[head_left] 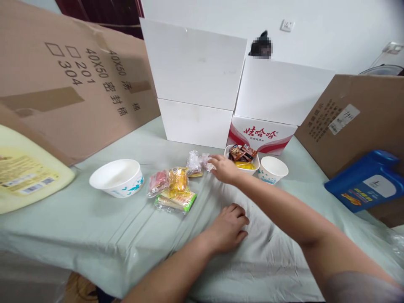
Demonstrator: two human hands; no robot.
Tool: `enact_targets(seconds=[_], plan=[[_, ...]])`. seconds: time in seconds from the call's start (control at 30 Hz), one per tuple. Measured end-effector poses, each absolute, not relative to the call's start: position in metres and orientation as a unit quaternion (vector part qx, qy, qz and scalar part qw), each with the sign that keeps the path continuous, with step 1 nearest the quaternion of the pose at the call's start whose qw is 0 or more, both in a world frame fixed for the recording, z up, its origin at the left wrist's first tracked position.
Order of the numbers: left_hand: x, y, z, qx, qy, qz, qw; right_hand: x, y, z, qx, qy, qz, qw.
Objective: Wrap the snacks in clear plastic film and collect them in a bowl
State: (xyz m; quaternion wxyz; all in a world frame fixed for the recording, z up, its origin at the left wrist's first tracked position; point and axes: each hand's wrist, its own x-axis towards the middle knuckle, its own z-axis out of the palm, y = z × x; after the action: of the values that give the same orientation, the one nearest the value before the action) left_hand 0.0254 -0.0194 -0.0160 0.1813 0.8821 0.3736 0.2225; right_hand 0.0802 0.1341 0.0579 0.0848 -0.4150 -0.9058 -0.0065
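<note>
My right hand (223, 168) reaches across the table, and its fingertips touch a small clear wrapped packet (198, 162); I cannot see whether they grip it. My left hand (227, 227) rests on the pale green tablecloth (94, 227) with fingers curled under and nothing in it. Left of the right hand lies a pile of snack packets (173, 189) in clear wrappers, pink, orange and green. Just beyond the right hand stands a white bowl (253, 168) holding several wrapped snacks.
An empty paper bowl (117, 177) sits at the left, and a smaller paper cup (273, 169) at the right. White boxes (202, 84), a red-printed carton (261, 135) and cardboard boxes (72, 80) line the back. Other items: a yellow jug (28, 172) left, a blue jug (368, 181) right.
</note>
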Motion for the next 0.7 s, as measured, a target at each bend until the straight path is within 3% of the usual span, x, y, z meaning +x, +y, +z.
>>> enact_targets(seconds=[0.13,0.3,0.57,0.7], plan=[[0.023,-0.017,-0.016,0.879,0.372,0.22,0.204,0.047,0.137,0.018,-0.462,-0.882,-0.006,0.09],[0.023,-0.015,-0.014,0.885,0.368,0.217,0.183,0.058,0.12,0.014,-0.477,-0.873,-0.022,0.098],[0.026,-0.026,-0.006,0.845,0.314,0.418,0.117,0.185,0.046,0.015,-0.378,-0.92,0.006,0.107],[0.029,-0.021,-0.014,0.849,0.372,0.371,0.058,0.256,0.006,0.014,-0.335,-0.931,0.004,0.144]])
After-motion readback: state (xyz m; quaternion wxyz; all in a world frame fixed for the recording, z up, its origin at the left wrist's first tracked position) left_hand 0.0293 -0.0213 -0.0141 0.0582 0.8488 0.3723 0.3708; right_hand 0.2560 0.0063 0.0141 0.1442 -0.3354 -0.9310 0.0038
